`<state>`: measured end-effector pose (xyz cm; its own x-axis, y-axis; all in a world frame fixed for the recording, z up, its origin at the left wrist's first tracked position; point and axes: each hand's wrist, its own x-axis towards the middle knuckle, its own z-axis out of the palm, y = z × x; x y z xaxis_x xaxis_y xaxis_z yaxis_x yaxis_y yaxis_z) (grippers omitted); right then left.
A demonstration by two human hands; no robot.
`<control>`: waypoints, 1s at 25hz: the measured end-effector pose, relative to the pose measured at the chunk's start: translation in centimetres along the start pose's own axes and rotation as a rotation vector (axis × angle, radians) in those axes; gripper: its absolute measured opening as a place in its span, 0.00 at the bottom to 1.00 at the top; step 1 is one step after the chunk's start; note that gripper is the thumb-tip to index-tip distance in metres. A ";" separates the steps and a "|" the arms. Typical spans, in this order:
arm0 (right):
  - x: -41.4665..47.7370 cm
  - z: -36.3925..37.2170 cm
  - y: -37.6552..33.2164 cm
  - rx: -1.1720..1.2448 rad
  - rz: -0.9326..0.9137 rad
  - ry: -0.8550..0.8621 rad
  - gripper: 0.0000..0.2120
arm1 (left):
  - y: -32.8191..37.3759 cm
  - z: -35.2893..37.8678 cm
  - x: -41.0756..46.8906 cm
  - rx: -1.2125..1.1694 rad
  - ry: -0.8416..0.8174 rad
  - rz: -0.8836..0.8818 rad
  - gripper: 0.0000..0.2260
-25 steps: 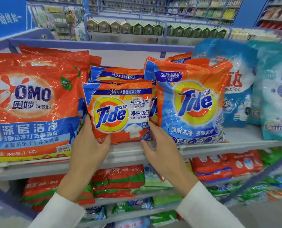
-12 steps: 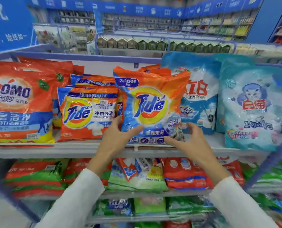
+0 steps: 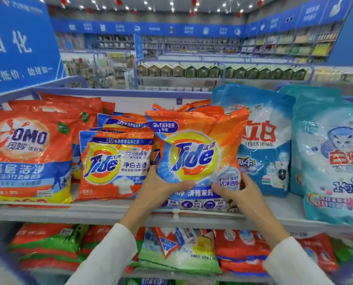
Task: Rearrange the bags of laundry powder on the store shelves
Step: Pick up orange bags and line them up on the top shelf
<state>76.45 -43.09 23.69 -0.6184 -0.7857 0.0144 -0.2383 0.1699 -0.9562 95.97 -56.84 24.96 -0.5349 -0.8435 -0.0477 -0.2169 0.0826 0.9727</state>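
A: Where's the large Tide bag (image 3: 194, 159)?
B: Upright at the front edge of the shelf (image 3: 89, 212); left hand (image 3: 161, 188) grips its lower left, right hand (image 3: 241, 192) its lower right, thumbs on front.

The big orange plastic Tide bag (image 3: 194, 153) was at the front edge of the grey metal shelf (image 3: 68, 212). Left of it stood the smaller orange plastic Tide bag (image 3: 114, 163), and further left the red plastic OMO bag (image 3: 27, 153). Right of it stood the blue plastic bag (image 3: 262, 140), then the teal plastic cat bag (image 3: 334, 161).
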 end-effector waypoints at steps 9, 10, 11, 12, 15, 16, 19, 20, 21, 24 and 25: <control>2.0 -0.8 -0.6 0.164 0.011 -0.113 0.48 | -0.9 -0.8 2.9 -0.304 -0.064 0.075 0.31; 2.7 -0.8 -0.7 0.169 0.013 -0.109 0.57 | -0.6 -1.3 3.7 -0.338 -0.052 0.065 0.35; 3.3 -0.7 -0.6 0.207 0.005 -0.102 0.62 | -0.2 -1.6 4.3 -0.345 -0.037 0.070 0.36; 3.8 -0.6 -0.6 0.270 -0.007 -0.098 0.63 | 0.3 -1.7 4.8 -0.341 -0.030 0.096 0.35; 5.1 -0.5 -2.1 0.515 -0.041 -0.119 0.57 | 2.0 -0.9 5.8 -0.377 0.039 0.165 0.30; 5.7 -0.5 -2.9 0.526 -0.048 -0.111 0.54 | 2.5 -0.7 6.3 -0.394 0.086 0.168 0.29; 7.1 -0.5 -4.6 0.414 -0.039 -0.058 0.37 | 3.7 -0.3 6.9 -0.443 0.156 0.138 0.20; 7.5 -0.4 -4.6 0.433 -0.027 -0.024 0.32 | 3.7 -0.2 7.0 -0.456 0.174 0.135 0.15; 7.8 -0.4 -4.8 0.458 -0.024 0.021 0.29 | 3.8 -0.2 7.0 -0.469 0.198 0.143 0.12; 8.3 -0.6 -5.2 0.544 -0.060 0.111 0.18 | 4.0 -0.5 7.1 -0.489 0.280 0.190 0.06; 8.5 -0.7 -5.3 0.562 -0.065 0.115 0.15 | 4.0 -0.7 7.5 -0.496 0.305 0.178 0.06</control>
<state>71.98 -50.26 29.09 -0.7006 -0.7091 0.0797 0.1366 -0.2430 -0.9604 91.65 -63.20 28.65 -0.2545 -0.9595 0.1209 0.3000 0.0405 0.9531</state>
